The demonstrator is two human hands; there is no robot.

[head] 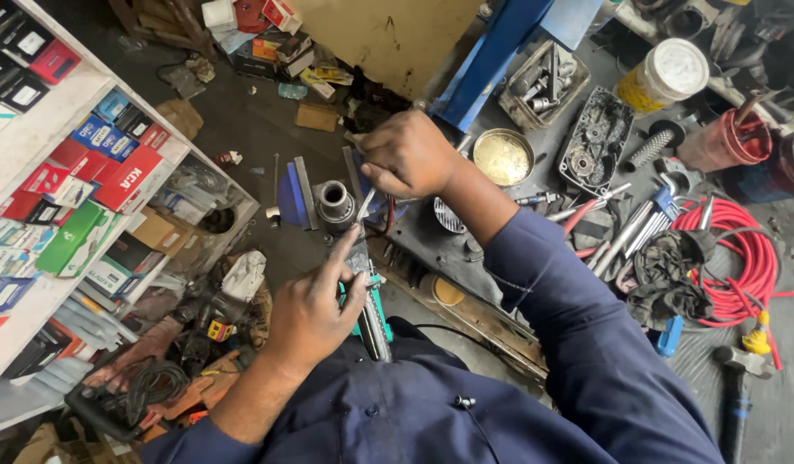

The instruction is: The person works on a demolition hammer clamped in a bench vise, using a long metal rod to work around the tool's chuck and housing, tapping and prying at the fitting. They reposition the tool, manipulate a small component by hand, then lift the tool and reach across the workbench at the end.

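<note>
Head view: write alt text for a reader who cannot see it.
Seen from above, a person's left hand steadies a power tool while the right hand holds a thin tool at a metal cylinder clamped in a blue vise. A cluttered workbench carries tools and a red hose.

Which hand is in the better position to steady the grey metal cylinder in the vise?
Probably the left hand: its index finger reaches almost to the metal cylinder, while the right hand already pinches a thin rod.
</note>
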